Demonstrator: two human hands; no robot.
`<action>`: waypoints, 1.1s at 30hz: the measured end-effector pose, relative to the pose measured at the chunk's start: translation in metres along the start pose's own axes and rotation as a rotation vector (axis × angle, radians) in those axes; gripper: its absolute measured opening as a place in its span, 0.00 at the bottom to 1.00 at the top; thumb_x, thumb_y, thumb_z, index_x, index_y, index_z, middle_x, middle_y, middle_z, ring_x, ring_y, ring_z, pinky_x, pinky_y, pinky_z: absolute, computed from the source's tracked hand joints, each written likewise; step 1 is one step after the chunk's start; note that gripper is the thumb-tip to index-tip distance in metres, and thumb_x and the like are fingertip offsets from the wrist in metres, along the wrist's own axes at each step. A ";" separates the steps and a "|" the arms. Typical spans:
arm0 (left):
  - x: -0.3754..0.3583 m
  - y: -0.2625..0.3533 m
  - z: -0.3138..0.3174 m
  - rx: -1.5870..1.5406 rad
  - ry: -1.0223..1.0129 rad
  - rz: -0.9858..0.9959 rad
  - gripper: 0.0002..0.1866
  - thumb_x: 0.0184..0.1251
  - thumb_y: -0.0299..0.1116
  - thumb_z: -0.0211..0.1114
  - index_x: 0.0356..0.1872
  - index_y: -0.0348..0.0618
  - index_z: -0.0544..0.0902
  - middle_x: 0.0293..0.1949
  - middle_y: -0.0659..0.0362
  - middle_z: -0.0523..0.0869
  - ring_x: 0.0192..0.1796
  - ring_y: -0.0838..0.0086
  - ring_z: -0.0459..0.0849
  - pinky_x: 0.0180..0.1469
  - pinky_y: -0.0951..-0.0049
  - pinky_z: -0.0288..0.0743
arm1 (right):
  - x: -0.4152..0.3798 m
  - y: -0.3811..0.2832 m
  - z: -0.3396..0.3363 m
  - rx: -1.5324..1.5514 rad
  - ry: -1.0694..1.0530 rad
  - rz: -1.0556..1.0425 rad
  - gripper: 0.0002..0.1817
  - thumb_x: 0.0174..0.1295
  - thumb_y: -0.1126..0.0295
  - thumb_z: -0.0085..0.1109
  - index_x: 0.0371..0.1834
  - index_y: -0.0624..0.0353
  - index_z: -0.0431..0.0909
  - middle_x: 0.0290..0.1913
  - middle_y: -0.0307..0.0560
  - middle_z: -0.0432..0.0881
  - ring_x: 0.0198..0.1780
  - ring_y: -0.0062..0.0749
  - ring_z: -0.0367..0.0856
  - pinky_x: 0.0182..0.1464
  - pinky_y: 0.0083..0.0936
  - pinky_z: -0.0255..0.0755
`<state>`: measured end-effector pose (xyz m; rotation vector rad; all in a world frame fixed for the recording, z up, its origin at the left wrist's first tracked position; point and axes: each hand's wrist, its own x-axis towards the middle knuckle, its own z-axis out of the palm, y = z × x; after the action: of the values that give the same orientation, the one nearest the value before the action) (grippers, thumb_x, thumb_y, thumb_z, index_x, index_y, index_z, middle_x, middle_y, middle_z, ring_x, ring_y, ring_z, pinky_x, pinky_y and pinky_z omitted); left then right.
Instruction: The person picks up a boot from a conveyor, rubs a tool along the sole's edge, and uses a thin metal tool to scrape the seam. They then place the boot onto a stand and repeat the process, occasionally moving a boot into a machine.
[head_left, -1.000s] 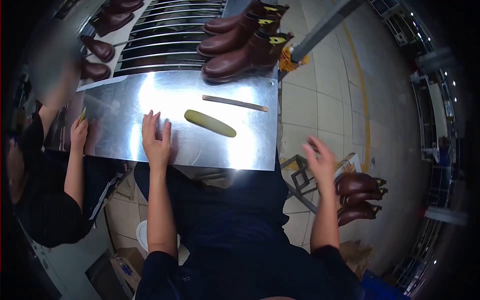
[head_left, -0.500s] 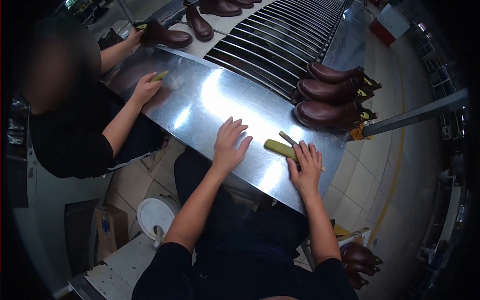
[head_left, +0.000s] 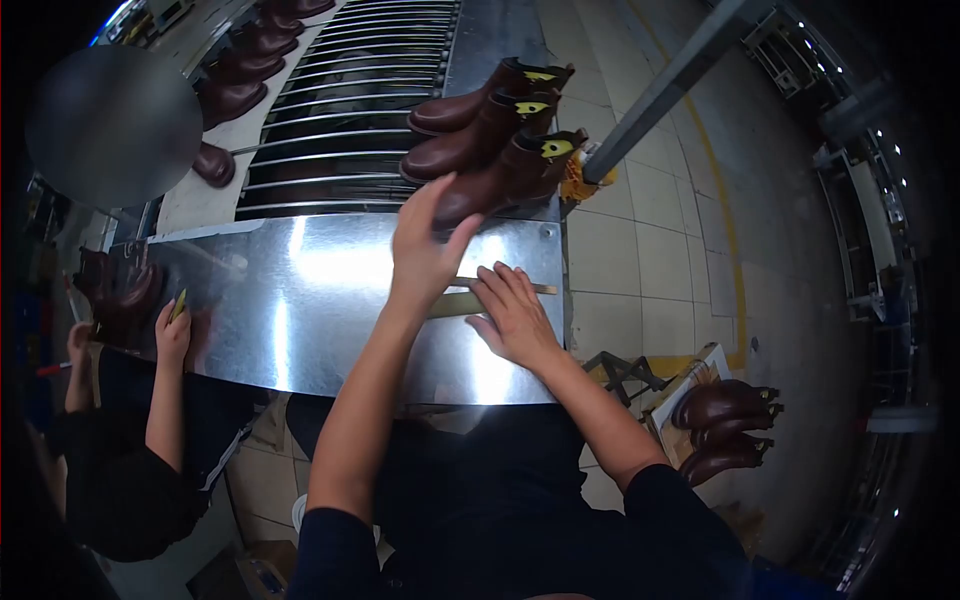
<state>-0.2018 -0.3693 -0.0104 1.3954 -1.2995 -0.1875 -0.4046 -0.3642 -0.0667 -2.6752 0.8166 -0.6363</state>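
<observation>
My left hand (head_left: 422, 250) is raised over the metal table, thumb and fingers spread, and overlaps the toe of the nearest dark brown ankle boot (head_left: 500, 180). Nothing shows inside that hand. My right hand (head_left: 518, 315) lies flat with fingers stretched, resting over an olive-green flat bar (head_left: 452, 305) and a thin stick (head_left: 545, 289). Parts of both are hidden under the hands. Two more brown boots, a middle one (head_left: 450, 160) and a far one (head_left: 460, 110), stand beside the nearest, with yellow patches at their tops.
The shiny metal table (head_left: 340, 340) meets a roller conveyor (head_left: 340, 130). Several boots line the far left side. At left, a co-worker's hand (head_left: 172, 335) holds a yellow-green piece near a boot (head_left: 130, 290). A metal post (head_left: 670, 95) rises at right; boots (head_left: 725, 415) sit low at right.
My view has turned to the right. My left hand has moved forward toward the nearest boot, while my right hand stays on the green bar and stick.
</observation>
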 end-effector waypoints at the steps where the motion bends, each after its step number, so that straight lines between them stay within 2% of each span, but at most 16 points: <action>1: 0.019 -0.002 0.025 -0.011 -0.020 0.046 0.34 0.63 0.40 0.80 0.70 0.44 0.80 0.65 0.46 0.84 0.69 0.50 0.81 0.71 0.56 0.73 | -0.001 0.001 0.001 -0.004 0.004 0.005 0.27 0.67 0.61 0.69 0.68 0.59 0.79 0.74 0.56 0.75 0.79 0.58 0.67 0.81 0.57 0.57; 3: 0.045 -0.007 0.069 -0.092 -0.131 -0.041 0.39 0.60 0.44 0.82 0.72 0.46 0.78 0.66 0.45 0.83 0.69 0.47 0.80 0.69 0.54 0.75 | -0.002 0.005 0.001 0.028 0.013 0.007 0.27 0.67 0.60 0.69 0.67 0.59 0.79 0.73 0.55 0.76 0.79 0.58 0.67 0.81 0.57 0.57; 4: 0.053 -0.005 0.084 0.027 -0.124 -0.047 0.39 0.57 0.47 0.83 0.69 0.45 0.80 0.62 0.45 0.86 0.66 0.48 0.84 0.65 0.54 0.77 | 0.000 0.007 0.000 0.038 0.016 -0.002 0.27 0.67 0.61 0.69 0.67 0.59 0.79 0.73 0.55 0.76 0.79 0.58 0.67 0.81 0.57 0.57; 7: 0.068 -0.010 0.086 0.133 -0.246 -0.240 0.37 0.55 0.47 0.84 0.65 0.44 0.82 0.55 0.45 0.90 0.59 0.49 0.88 0.61 0.55 0.80 | -0.003 0.008 -0.003 0.052 0.017 -0.021 0.26 0.70 0.60 0.67 0.67 0.60 0.78 0.72 0.55 0.75 0.78 0.59 0.66 0.79 0.57 0.59; 8: 0.067 -0.008 0.078 0.143 -0.175 -0.196 0.34 0.55 0.47 0.84 0.61 0.44 0.83 0.49 0.45 0.92 0.54 0.49 0.91 0.57 0.56 0.82 | -0.003 0.008 -0.005 0.062 0.016 -0.015 0.26 0.70 0.60 0.68 0.67 0.60 0.78 0.72 0.55 0.75 0.78 0.59 0.66 0.79 0.57 0.59; 9: 0.064 -0.015 0.066 0.078 -0.090 -0.145 0.32 0.56 0.44 0.84 0.60 0.41 0.84 0.47 0.47 0.93 0.51 0.54 0.93 0.55 0.60 0.83 | -0.003 0.007 -0.005 0.079 0.012 -0.014 0.26 0.70 0.60 0.68 0.67 0.60 0.78 0.72 0.55 0.75 0.78 0.59 0.66 0.79 0.57 0.59; 11: 0.052 0.000 0.016 -0.144 0.036 -0.240 0.29 0.61 0.41 0.83 0.58 0.37 0.85 0.47 0.51 0.94 0.50 0.63 0.92 0.55 0.65 0.83 | -0.002 0.013 -0.004 0.075 0.049 -0.027 0.25 0.67 0.62 0.70 0.65 0.61 0.79 0.69 0.57 0.78 0.77 0.60 0.68 0.79 0.58 0.60; 13: 0.028 0.003 -0.050 -0.339 0.186 -0.393 0.27 0.67 0.37 0.81 0.60 0.33 0.82 0.52 0.53 0.91 0.53 0.69 0.89 0.60 0.67 0.81 | -0.006 0.014 0.005 0.094 0.084 -0.028 0.25 0.64 0.63 0.73 0.63 0.60 0.81 0.69 0.57 0.79 0.76 0.61 0.70 0.79 0.58 0.61; 15: -0.008 0.017 -0.115 -0.701 0.355 -0.404 0.26 0.72 0.36 0.77 0.64 0.34 0.80 0.58 0.53 0.87 0.57 0.68 0.87 0.64 0.67 0.79 | -0.006 0.016 0.007 0.112 0.080 -0.046 0.25 0.63 0.64 0.74 0.61 0.62 0.81 0.67 0.59 0.80 0.76 0.65 0.69 0.77 0.60 0.61; 19: -0.109 0.034 -0.211 -0.676 0.605 -0.526 0.29 0.73 0.35 0.74 0.69 0.35 0.75 0.61 0.54 0.85 0.61 0.66 0.85 0.67 0.62 0.78 | -0.004 0.011 0.006 0.067 0.154 -0.089 0.27 0.59 0.65 0.77 0.59 0.62 0.80 0.63 0.57 0.82 0.76 0.66 0.69 0.77 0.64 0.60; 22: -0.178 0.047 -0.222 -0.369 0.681 -0.537 0.33 0.68 0.34 0.78 0.70 0.33 0.74 0.61 0.52 0.84 0.61 0.65 0.84 0.67 0.63 0.77 | -0.005 0.000 0.002 0.012 0.147 -0.186 0.26 0.60 0.68 0.77 0.60 0.61 0.80 0.57 0.53 0.85 0.74 0.59 0.74 0.77 0.61 0.62; 25: -0.251 0.037 -0.223 0.029 0.495 -0.667 0.35 0.61 0.32 0.84 0.67 0.33 0.77 0.61 0.52 0.84 0.61 0.69 0.83 0.67 0.66 0.75 | -0.005 -0.011 0.000 -0.026 0.166 -0.272 0.25 0.58 0.70 0.78 0.59 0.61 0.81 0.51 0.51 0.87 0.67 0.53 0.80 0.74 0.55 0.68; 26: -0.264 0.035 -0.213 0.035 0.476 -0.718 0.35 0.56 0.31 0.86 0.64 0.35 0.79 0.62 0.51 0.83 0.63 0.67 0.83 0.69 0.66 0.74 | -0.006 -0.010 -0.001 -0.044 0.176 -0.296 0.25 0.57 0.71 0.78 0.58 0.62 0.82 0.50 0.50 0.87 0.65 0.52 0.82 0.72 0.53 0.70; 27: -0.283 0.022 -0.213 0.368 0.348 -0.425 0.38 0.55 0.31 0.87 0.66 0.38 0.77 0.64 0.49 0.82 0.68 0.62 0.81 0.72 0.62 0.72 | -0.007 -0.008 -0.001 -0.016 0.158 -0.282 0.25 0.56 0.72 0.79 0.58 0.62 0.82 0.49 0.50 0.87 0.62 0.51 0.83 0.69 0.51 0.72; 30: -0.285 0.019 -0.205 0.197 0.300 -0.413 0.44 0.52 0.37 0.89 0.69 0.43 0.74 0.67 0.46 0.79 0.72 0.56 0.78 0.75 0.56 0.70 | -0.003 -0.007 0.000 0.035 0.142 -0.254 0.25 0.54 0.75 0.80 0.56 0.63 0.83 0.48 0.52 0.87 0.56 0.50 0.86 0.60 0.45 0.79; 33: -0.280 0.011 -0.220 0.157 0.176 -0.449 0.46 0.53 0.41 0.89 0.71 0.44 0.72 0.70 0.45 0.78 0.74 0.54 0.76 0.77 0.53 0.69 | -0.002 -0.007 0.001 0.047 0.142 -0.267 0.25 0.54 0.75 0.79 0.57 0.64 0.83 0.48 0.52 0.87 0.55 0.51 0.87 0.59 0.45 0.79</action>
<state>-0.1505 -0.0239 -0.0826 1.7855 -0.8576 -0.2623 -0.4029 -0.3574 -0.0655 -2.7431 0.4723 -0.9041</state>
